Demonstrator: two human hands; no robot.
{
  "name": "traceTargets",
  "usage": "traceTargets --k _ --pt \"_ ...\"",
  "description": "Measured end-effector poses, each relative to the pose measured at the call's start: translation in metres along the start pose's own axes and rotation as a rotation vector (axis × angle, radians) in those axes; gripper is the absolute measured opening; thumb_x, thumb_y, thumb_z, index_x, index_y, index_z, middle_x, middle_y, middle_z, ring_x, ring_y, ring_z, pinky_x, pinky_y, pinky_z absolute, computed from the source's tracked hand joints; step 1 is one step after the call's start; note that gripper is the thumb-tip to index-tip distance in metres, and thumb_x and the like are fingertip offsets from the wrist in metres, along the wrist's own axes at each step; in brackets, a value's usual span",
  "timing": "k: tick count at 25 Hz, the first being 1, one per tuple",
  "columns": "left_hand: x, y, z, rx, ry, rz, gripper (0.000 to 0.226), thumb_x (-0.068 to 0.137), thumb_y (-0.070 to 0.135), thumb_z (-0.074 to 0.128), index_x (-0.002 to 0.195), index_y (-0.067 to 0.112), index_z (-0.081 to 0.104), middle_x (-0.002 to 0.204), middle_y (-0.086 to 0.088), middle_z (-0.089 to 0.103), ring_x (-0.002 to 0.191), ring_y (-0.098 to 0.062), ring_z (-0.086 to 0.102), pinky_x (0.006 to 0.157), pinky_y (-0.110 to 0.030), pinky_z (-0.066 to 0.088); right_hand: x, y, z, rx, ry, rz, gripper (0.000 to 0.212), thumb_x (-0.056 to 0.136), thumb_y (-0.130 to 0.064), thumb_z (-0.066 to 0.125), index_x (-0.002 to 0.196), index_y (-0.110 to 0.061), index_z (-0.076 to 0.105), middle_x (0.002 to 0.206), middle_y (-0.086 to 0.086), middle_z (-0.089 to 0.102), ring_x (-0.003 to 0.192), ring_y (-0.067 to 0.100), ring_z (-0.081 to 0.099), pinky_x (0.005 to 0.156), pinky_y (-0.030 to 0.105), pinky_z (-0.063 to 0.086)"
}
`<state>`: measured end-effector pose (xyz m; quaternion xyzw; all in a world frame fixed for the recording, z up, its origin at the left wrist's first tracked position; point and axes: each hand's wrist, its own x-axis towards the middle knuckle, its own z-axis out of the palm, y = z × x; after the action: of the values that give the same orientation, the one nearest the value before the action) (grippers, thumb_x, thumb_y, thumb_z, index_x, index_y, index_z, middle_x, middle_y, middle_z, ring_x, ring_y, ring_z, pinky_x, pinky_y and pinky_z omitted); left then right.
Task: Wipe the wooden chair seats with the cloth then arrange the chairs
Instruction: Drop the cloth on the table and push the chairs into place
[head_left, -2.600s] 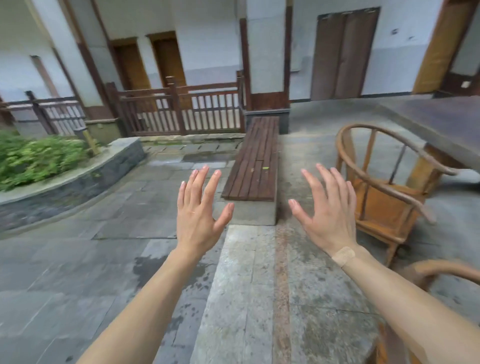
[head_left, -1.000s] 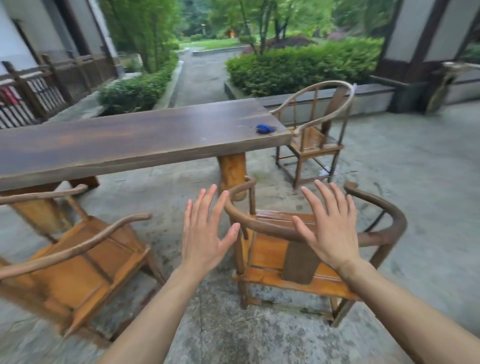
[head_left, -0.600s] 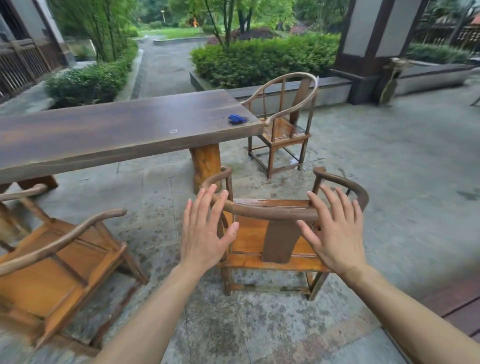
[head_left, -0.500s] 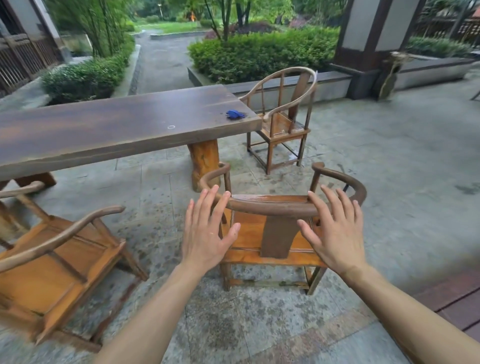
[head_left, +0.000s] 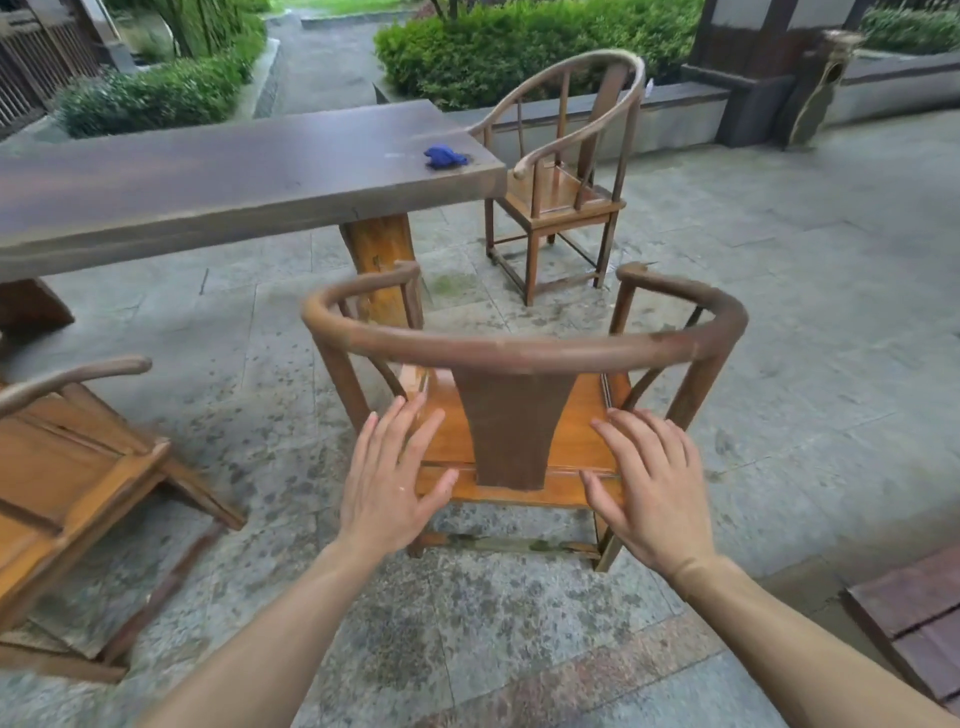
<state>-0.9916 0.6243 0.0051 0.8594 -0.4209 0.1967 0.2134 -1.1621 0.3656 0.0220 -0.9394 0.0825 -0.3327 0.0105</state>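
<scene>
Both hands are held out flat with fingers straight and spread, nothing gripped: the left hand (head_left: 393, 486) and the right hand (head_left: 652, 486) are seen in front of the rear of the nearest wooden chair (head_left: 522, 395), one to each side of its back splat; whether they touch the wood cannot be told. A blue cloth (head_left: 445, 157) is seen bunched up on the long wooden table (head_left: 218, 176), near its right end and close to the far edge. A second chair (head_left: 566, 171) is placed just beyond that right end of the table, on the stone paving (head_left: 810, 291). A third chair (head_left: 72, 467) is seen tilted at the left, beside the table's near edge.
</scene>
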Motion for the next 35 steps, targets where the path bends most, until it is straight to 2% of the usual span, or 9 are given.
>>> traceTargets --k 4,7,12,14,19,23,28,33,35 --pt "-0.041 -0.063 0.161 0.07 0.007 0.057 0.07 0.093 0.053 0.05 0.153 0.021 0.032 0.162 -0.006 0.03 0.152 -0.026 0.023 0.122 -0.053 0.022 -0.072 0.068 0.148 -0.046 -0.044 -0.018 0.054 0.092 -0.049 0.052 0.134 -0.015 0.06 0.137 0.009 0.059 0.132 0.033 0.05 0.107 0.052 0.041" --pt "-0.057 -0.123 0.263 0.21 -0.105 0.076 0.081 0.089 0.069 0.046 0.155 0.026 0.027 0.163 -0.007 0.026 0.151 -0.029 0.023 0.12 -0.056 0.024 -0.112 0.106 0.26 -0.14 -0.15 -0.015 0.066 0.089 -0.061 0.046 0.137 -0.017 0.058 0.141 0.01 0.057 0.135 0.036 0.047 0.107 0.054 0.041" --pt "-0.057 -0.193 0.345 0.306 -0.37 0.05 0.101 0.077 0.086 0.047 0.154 0.046 -0.006 0.165 0.003 0.0 0.154 -0.025 0.004 0.124 -0.053 0.01 -0.142 0.133 0.373 -0.239 -0.321 -0.04 0.089 0.075 -0.082 0.041 0.145 -0.029 0.048 0.147 0.007 0.052 0.137 0.039 0.046 0.107 0.058 0.039" --pt "-0.048 -0.206 0.351 0.332 -0.434 0.082 0.101 0.079 0.074 0.059 0.155 0.046 -0.003 0.166 0.003 0.003 0.153 -0.024 0.008 0.124 -0.051 0.01 -0.139 0.14 0.388 -0.273 -0.382 -0.04 0.089 0.072 -0.082 0.043 0.147 -0.034 0.042 0.148 0.004 0.052 0.137 0.037 0.046 0.105 0.057 0.041" --pt "-0.048 -0.217 0.359 0.374 -0.384 0.18 0.094 0.083 0.054 0.069 0.156 0.04 0.012 0.162 0.0 0.023 0.15 -0.026 0.023 0.118 -0.055 0.027 -0.124 0.134 0.39 -0.309 -0.352 -0.033 0.097 0.062 -0.058 0.086 0.146 -0.028 0.047 0.146 0.008 0.054 0.137 0.038 0.048 0.105 0.057 0.038" --pt "-0.056 -0.225 0.368 0.449 -0.262 0.245 0.097 0.072 0.058 0.08 0.151 0.025 0.035 0.145 -0.008 0.052 0.132 -0.031 0.051 0.101 -0.053 0.047 -0.123 0.137 0.399 -0.378 -0.292 -0.068 0.096 0.069 -0.07 0.071 0.148 -0.03 0.036 0.148 0.006 0.053 0.14 0.036 0.045 0.11 0.054 0.028" --pt "-0.055 -0.229 0.37 0.485 -0.174 0.351 0.094 0.069 0.053 0.084 0.147 0.018 0.043 0.141 -0.013 0.057 0.123 -0.036 0.06 0.093 -0.051 0.054 -0.126 0.145 0.407 -0.403 -0.197 -0.125 0.089 0.07 -0.075 0.043 0.143 -0.024 0.049 0.142 0.01 0.058 0.135 0.039 0.05 0.108 0.058 0.029" --pt "-0.06 -0.226 0.37 0.522 -0.21 0.332 0.077 0.084 0.059 0.043 0.149 0.02 0.035 0.142 -0.011 0.058 0.122 -0.037 0.062 0.092 -0.055 0.054 -0.126 0.156 0.416 -0.418 -0.06 -0.224 0.084 0.074 -0.074 0.052 0.142 -0.024 0.053 0.141 0.009 0.059 0.132 0.038 0.054 0.108 0.06 0.035" --pt "-0.064 -0.228 0.371 0.517 -0.219 0.298 0.074 0.085 0.058 0.039 0.148 0.02 0.037 0.141 -0.011 0.059 0.122 -0.036 0.062 0.094 -0.055 0.054 -0.13 0.157 0.417 -0.426 -0.007 -0.252 0.082 0.076 -0.073 0.049 0.142 -0.024 0.053 0.14 0.008 0.06 0.131 0.038 0.055 0.108 0.06 0.036"
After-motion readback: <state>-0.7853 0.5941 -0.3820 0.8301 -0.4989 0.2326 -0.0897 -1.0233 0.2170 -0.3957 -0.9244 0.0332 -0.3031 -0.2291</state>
